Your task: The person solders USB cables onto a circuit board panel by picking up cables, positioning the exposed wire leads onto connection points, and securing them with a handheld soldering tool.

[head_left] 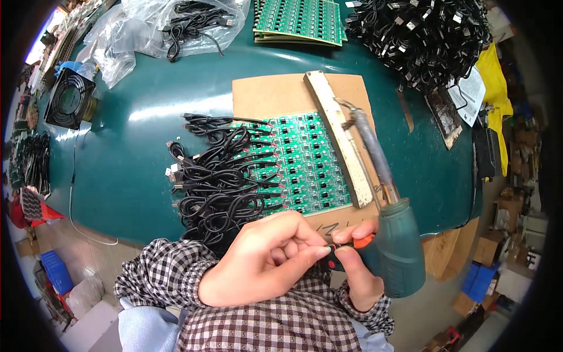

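Observation:
My right hand [362,276] grips a green soldering gun [402,252] with an orange trigger, its metal barrel pointing away from me over a pale bar. My left hand [258,261] is closed in a pinch beside the gun's handle, on what looks like a thin black cable end with a bit of red wire; the fingers hide most of it. Beyond my hands lies a green circuit board panel [308,161] on a cardboard sheet [270,97]. Several black USB cables [214,176] lie along the panel's left side, their red wire ends on its edge.
The long pale bar [340,141] lies across the panel's right side. At the back are stacked green boards [299,23], a big heap of black cables [419,35] and a plastic bag [138,29]. A small black fan [69,98] stands on the green table [135,193] at left.

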A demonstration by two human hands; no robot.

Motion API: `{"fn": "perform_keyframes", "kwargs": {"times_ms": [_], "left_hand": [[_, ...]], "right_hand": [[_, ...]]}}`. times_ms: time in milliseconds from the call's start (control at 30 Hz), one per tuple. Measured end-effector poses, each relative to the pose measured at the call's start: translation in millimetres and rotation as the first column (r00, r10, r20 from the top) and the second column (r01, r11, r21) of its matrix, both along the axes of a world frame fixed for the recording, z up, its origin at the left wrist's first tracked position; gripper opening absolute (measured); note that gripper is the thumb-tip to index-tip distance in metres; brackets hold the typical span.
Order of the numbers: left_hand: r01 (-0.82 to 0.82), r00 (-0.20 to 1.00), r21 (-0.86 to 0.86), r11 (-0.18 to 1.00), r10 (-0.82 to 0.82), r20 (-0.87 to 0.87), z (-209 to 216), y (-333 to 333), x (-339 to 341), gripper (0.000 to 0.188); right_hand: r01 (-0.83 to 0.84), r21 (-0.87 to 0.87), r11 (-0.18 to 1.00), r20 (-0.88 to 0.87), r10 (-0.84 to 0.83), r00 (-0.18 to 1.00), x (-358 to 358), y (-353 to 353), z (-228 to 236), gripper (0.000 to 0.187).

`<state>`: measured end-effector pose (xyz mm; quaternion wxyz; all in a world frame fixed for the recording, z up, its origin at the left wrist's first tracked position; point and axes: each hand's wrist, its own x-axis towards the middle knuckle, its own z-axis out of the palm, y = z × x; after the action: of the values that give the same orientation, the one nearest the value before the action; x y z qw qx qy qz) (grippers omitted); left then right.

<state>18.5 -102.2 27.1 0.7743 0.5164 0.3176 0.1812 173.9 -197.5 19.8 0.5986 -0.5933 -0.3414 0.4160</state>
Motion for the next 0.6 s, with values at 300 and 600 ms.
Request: {"fn": "perform_keyframes", "kwargs": {"times_ms": [300, 600], "left_hand": [[0.134, 0.991, 0.480, 0.867, -0.131, -0.039, 4, 4, -20, 0.011], [0.143, 0.921, 0.719, 0.680, 0.175, -0.348, -14, 28, -14, 0.008]], "right_hand": [[-0.108, -0.262, 0.959, -0.314, 0.021, 0.949, 0, -4, 15, 0.027], [0.005, -0.035, 0.999, -0.086, -0.008, 0.996, 15, -38, 1, 0.066]]}}
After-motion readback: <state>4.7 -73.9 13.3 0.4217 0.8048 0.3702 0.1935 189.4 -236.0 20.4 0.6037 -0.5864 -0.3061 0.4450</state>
